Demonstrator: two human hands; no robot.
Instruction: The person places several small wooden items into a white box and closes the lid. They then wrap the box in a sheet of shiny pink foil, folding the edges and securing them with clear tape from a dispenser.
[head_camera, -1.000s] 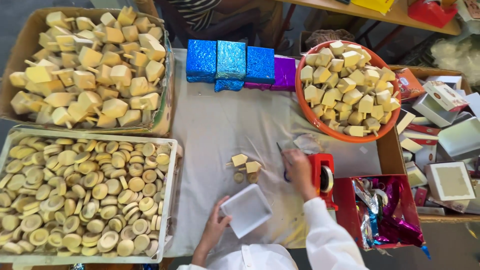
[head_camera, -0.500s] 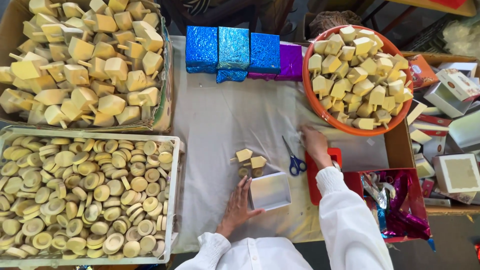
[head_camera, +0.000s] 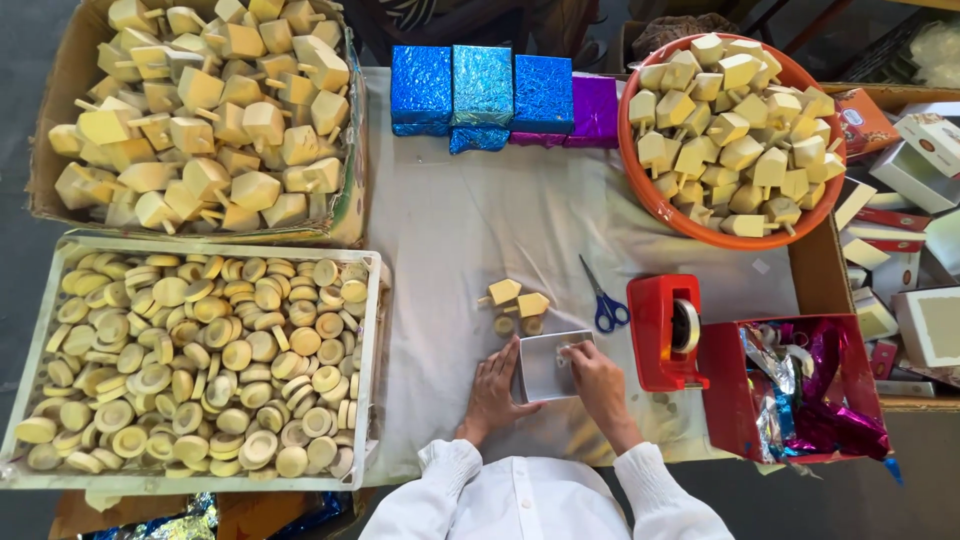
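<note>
Below, two hands (head_camera: 545, 385) resting spread on one white box (head_camera: 545, 368), four blue parcels (head_camera: 480, 92).

Both white-sleeved forearms rise from six o'clock toward twelve, the left hand (head_camera: 493, 392) lying flat, palm down, fingers together pointing to one o'clock, and the right hand (head_camera: 595, 385) just beside it at three o'clock, fingers curled toward eleven.

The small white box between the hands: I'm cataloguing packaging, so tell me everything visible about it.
The small white box is a shallow, square, open-topped tray, seemingly of card, with low walls and a pale grey inside. It lies flat on the cloth-covered table, just below the small wooden pieces. The left hand rests against its left side; the right hand has its fingers on its right rim.
</note>
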